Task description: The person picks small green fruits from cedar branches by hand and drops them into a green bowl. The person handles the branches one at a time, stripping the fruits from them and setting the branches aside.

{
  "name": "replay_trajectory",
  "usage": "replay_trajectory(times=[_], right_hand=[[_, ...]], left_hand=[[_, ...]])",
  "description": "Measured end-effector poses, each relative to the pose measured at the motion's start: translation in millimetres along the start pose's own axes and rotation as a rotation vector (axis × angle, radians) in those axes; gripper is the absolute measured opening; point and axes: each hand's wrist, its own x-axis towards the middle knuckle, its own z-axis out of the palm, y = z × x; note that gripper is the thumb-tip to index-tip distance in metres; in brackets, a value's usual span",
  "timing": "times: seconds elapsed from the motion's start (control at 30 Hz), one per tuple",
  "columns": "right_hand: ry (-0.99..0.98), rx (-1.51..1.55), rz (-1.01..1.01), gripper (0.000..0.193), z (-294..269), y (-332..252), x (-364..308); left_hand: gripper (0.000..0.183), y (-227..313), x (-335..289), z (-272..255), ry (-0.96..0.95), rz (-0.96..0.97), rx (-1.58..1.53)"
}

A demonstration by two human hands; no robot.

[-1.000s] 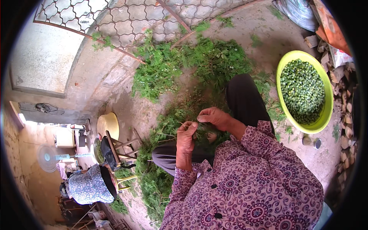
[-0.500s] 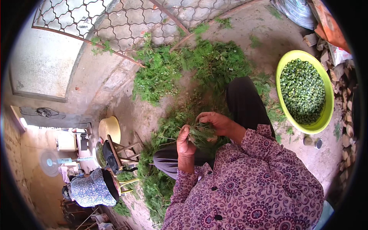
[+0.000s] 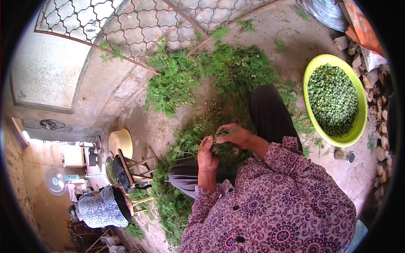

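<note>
Head view: one thin green feathery sprig [image 3: 221,132] sits between the narrowly pinched fingers of the left hand [image 3: 206,158] and right hand [image 3: 236,135]. Round yellow-green plastic basin [image 3: 361,103] appears well filled with small green fruits [image 3: 332,100]; leafy green piles [image 3: 242,67] on the floor [image 3: 291,42] appear unprocessed.

Matt, feathery greenery [image 3: 244,67], smooth plastic basin [image 3: 346,139], rough floor [image 3: 291,38], cloth shirt [image 3: 270,202], metal grille [image 3: 184,18]
</note>
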Motion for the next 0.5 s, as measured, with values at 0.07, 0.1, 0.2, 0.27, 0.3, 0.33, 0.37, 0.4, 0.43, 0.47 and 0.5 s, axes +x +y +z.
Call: replay_trajectory(times=[0.07, 0.1, 0.2, 0.27, 0.3, 0.33, 0.37, 0.4, 0.43, 0.47, 0.5], right_hand=[[0.034, 0.07, -0.042, 0.031, -2, 4, 2], [-0.023, 0.076, -0.04, 0.028, 2, -2, 0], [-0.094, -0.043, -0.107, 0.026, -2, -5, 0], [-0.105, -0.166, -0.175, 0.028, -9, 1, 1], [-0.137, -0.38, -0.457, 0.028, -11, 4, 1], [-0.166, -0.593, -0.739, 0.028, -14, 7, 1], [-0.174, -0.592, -0.738, 0.028, -11, 3, 1], [-0.233, -0.07, -0.351, 0.028, -8, -3, 0], [-0.273, 0.44, 0.054, 0.028, -4, -8, -1], [-0.271, 0.439, 0.054, 0.028, -3, -10, -3], [-0.202, 0.446, 0.004, 0.025, -1, -12, -5]], left_hand=[[0.015, -2, 0, -3, -0.034, -0.028, -0.067], [0.016, -3, 0, -6, -0.068, -0.056, -0.134], [0.021, -7, 0, -17, -0.155, -0.038, -0.194], [0.024, -4, -3, -13, -0.11, -0.069, -0.26], [0.028, -1, -5, -10, -0.065, -0.1, -0.326], [0.028, 0, -2, -13, -0.065, -0.102, -0.326], [0.03, 3, 1, -21, -0.065, -0.086, -0.348], [0.033, 5, 3, -27, -0.065, -0.07, -0.371], [0.033, 8, 5, -33, -0.061, -0.063, -0.373], [0.033, 12, 8, -28, 0.012, -0.028, -0.389], [0.033, 15, 10, -22, 0.086, 0.008, -0.406]])
